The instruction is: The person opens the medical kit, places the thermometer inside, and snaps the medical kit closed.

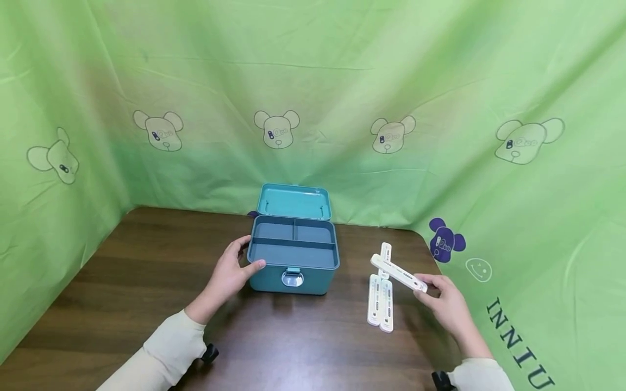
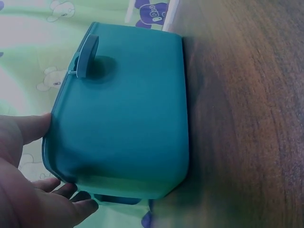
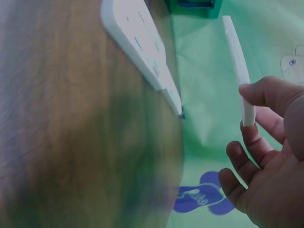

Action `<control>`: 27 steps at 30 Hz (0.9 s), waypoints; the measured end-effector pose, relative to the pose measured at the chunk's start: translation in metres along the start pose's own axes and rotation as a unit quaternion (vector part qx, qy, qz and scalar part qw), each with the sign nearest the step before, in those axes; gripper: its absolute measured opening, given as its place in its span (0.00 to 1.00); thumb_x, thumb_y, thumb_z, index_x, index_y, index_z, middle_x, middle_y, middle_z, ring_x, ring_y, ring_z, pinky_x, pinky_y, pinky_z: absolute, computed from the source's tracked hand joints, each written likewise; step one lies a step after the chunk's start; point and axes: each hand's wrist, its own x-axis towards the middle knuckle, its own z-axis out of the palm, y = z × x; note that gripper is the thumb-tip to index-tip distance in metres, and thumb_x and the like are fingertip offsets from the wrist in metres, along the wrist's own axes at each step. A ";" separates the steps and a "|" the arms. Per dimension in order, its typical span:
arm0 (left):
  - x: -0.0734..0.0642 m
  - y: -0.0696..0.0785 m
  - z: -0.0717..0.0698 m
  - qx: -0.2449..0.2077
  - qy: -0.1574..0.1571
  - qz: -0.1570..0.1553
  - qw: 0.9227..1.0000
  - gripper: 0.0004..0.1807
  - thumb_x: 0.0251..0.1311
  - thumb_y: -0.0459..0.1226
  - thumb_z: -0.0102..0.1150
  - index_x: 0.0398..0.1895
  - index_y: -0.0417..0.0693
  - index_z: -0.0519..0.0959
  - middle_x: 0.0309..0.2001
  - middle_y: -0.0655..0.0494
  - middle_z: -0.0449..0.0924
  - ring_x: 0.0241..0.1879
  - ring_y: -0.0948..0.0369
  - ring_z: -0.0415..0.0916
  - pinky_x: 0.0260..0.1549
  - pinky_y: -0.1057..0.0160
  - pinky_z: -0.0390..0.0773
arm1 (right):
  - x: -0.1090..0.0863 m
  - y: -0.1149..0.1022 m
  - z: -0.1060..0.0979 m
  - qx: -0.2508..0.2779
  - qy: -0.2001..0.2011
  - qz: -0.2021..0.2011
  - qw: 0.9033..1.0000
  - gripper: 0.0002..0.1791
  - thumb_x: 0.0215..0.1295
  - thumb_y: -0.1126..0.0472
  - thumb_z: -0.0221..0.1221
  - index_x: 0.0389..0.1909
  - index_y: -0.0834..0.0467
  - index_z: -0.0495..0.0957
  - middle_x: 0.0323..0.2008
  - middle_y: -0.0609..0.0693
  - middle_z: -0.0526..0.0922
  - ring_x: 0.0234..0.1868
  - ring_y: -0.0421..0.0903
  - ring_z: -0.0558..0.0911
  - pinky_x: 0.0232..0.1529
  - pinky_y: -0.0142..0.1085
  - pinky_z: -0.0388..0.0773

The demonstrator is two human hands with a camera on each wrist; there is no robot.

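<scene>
A teal storage box (image 1: 288, 279) stands on the table with its lid (image 1: 294, 201) raised at the back. Inside its top sits a blue-grey tray (image 1: 293, 253) split into three compartments. At the box's left front corner, my left hand (image 1: 232, 271) holds the rim, thumb over the front edge and fingers along the side. My right hand (image 1: 446, 301) pinches one end of a slim white case (image 1: 398, 273) with rounded ends and small print. In the right wrist view that case (image 3: 236, 57) is lifted off the table, thumb on one face and fingers behind.
Right of the box, two similar white cases (image 1: 374, 304) lie side by side, and another (image 1: 386, 252) lies beyond them, partly covered by the held one. A green curtain (image 1: 332, 81) with bear heads hangs behind the wooden table (image 1: 161, 260) and down both sides.
</scene>
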 end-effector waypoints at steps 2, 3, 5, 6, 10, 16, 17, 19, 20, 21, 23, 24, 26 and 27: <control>0.000 0.001 -0.001 0.013 0.001 0.004 1.000 0.43 0.62 0.42 0.73 0.76 0.38 0.63 0.73 0.37 0.64 0.72 0.40 0.64 0.71 0.43 0.67 | 0.005 -0.006 -0.001 0.003 -0.002 -0.016 1.000 0.21 0.63 0.61 0.70 0.57 0.59 0.83 0.47 0.55 0.80 0.42 0.39 0.74 0.41 0.29 0.72; 0.000 0.002 -0.001 0.018 0.001 0.005 1.000 0.43 0.62 0.43 0.73 0.76 0.39 0.64 0.73 0.38 0.64 0.72 0.40 0.64 0.70 0.42 0.67 | 0.007 -0.009 -0.003 0.006 -0.003 -0.024 1.000 0.21 0.63 0.61 0.70 0.57 0.59 0.83 0.47 0.54 0.81 0.43 0.37 0.74 0.42 0.29 0.72; 0.001 0.004 -0.002 0.029 -0.001 0.008 1.000 0.42 0.62 0.44 0.72 0.75 0.40 0.65 0.73 0.39 0.64 0.73 0.40 0.64 0.70 0.42 0.68 | 0.011 -0.015 -0.006 0.007 -0.008 -0.037 0.999 0.21 0.63 0.61 0.70 0.58 0.58 0.83 0.48 0.53 0.81 0.44 0.35 0.73 0.45 0.32 0.72; 0.001 0.004 -0.003 0.035 -0.002 0.009 0.999 0.41 0.63 0.45 0.71 0.75 0.40 0.65 0.74 0.39 0.64 0.73 0.40 0.63 0.70 0.41 0.68 | 0.013 -0.018 -0.007 0.006 -0.011 -0.043 0.999 0.21 0.63 0.61 0.70 0.58 0.58 0.83 0.48 0.53 0.81 0.45 0.34 0.72 0.46 0.33 0.72; 0.000 0.005 -0.006 0.058 -0.009 0.003 0.998 0.40 0.64 0.46 0.69 0.75 0.42 0.66 0.74 0.40 0.65 0.73 0.41 0.63 0.70 0.41 0.68 | 0.021 -0.029 -0.010 0.004 -0.023 -0.061 0.998 0.21 0.65 0.60 0.69 0.59 0.56 0.83 0.50 0.53 0.80 0.49 0.36 0.72 0.51 0.39 0.72; 0.000 0.005 -0.008 0.067 -0.011 0.001 0.998 0.40 0.65 0.47 0.69 0.75 0.41 0.66 0.73 0.38 0.65 0.72 0.41 0.64 0.69 0.41 0.69 | 0.031 -0.041 -0.008 0.012 -0.025 -0.092 0.995 0.20 0.64 0.62 0.69 0.58 0.56 0.83 0.50 0.53 0.80 0.51 0.44 0.74 0.53 0.46 0.71; 0.000 0.004 -0.008 0.068 -0.012 0.003 0.998 0.39 0.65 0.47 0.69 0.75 0.41 0.66 0.73 0.38 0.66 0.72 0.41 0.64 0.69 0.41 0.69 | 0.033 -0.043 -0.008 0.011 -0.026 -0.096 0.995 0.20 0.64 0.62 0.69 0.58 0.56 0.83 0.50 0.53 0.80 0.51 0.45 0.74 0.53 0.46 0.71; 0.000 0.003 -0.008 0.070 -0.011 0.007 0.997 0.38 0.66 0.47 0.68 0.75 0.41 0.67 0.73 0.39 0.66 0.73 0.41 0.64 0.69 0.41 0.69 | 0.037 -0.048 -0.008 0.013 -0.030 -0.105 0.994 0.20 0.64 0.63 0.69 0.58 0.56 0.83 0.50 0.53 0.80 0.52 0.47 0.74 0.55 0.49 0.70; 0.000 0.002 -0.008 0.068 -0.009 0.007 0.998 0.38 0.66 0.47 0.68 0.74 0.42 0.67 0.73 0.40 0.66 0.73 0.42 0.64 0.69 0.41 0.69 | 0.040 -0.051 -0.008 0.014 -0.033 -0.109 0.993 0.21 0.64 0.64 0.69 0.58 0.57 0.83 0.50 0.53 0.80 0.53 0.48 0.74 0.56 0.50 0.70; 0.001 0.001 -0.008 0.069 -0.009 0.009 0.998 0.38 0.66 0.47 0.68 0.74 0.42 0.67 0.73 0.40 0.67 0.73 0.42 0.64 0.69 0.41 0.69 | 0.043 -0.054 -0.009 0.014 -0.038 -0.112 0.993 0.21 0.64 0.63 0.69 0.58 0.57 0.82 0.50 0.53 0.79 0.53 0.50 0.74 0.56 0.51 0.70; 0.001 0.000 -0.008 0.070 -0.007 0.011 0.997 0.38 0.66 0.47 0.68 0.74 0.43 0.68 0.73 0.40 0.67 0.73 0.42 0.64 0.69 0.41 0.69 | 0.048 -0.061 -0.010 0.015 -0.050 -0.118 0.992 0.21 0.64 0.63 0.69 0.58 0.56 0.82 0.51 0.53 0.79 0.55 0.51 0.74 0.58 0.54 0.69; 0.001 0.000 -0.008 0.070 -0.006 0.010 0.997 0.38 0.66 0.48 0.68 0.74 0.43 0.68 0.73 0.40 0.67 0.73 0.42 0.64 0.69 0.40 0.69 | 0.051 -0.065 -0.010 0.017 -0.058 -0.122 0.991 0.21 0.63 0.63 0.69 0.58 0.56 0.82 0.51 0.53 0.79 0.55 0.53 0.75 0.59 0.55 0.69; 0.002 0.000 -0.008 0.070 -0.009 0.009 0.997 0.38 0.65 0.48 0.68 0.74 0.43 0.67 0.73 0.40 0.67 0.73 0.42 0.64 0.68 0.40 0.69 | 0.055 -0.071 -0.010 0.014 -0.071 -0.130 0.989 0.21 0.63 0.63 0.70 0.58 0.55 0.83 0.52 0.53 0.79 0.56 0.53 0.75 0.60 0.57 0.69; 0.002 0.000 -0.008 0.071 -0.010 0.009 0.997 0.39 0.65 0.48 0.69 0.74 0.42 0.67 0.73 0.40 0.67 0.73 0.42 0.64 0.68 0.40 0.70 | 0.057 -0.074 -0.010 0.013 -0.078 -0.135 0.988 0.21 0.63 0.63 0.70 0.57 0.55 0.83 0.52 0.52 0.79 0.56 0.54 0.75 0.60 0.57 0.70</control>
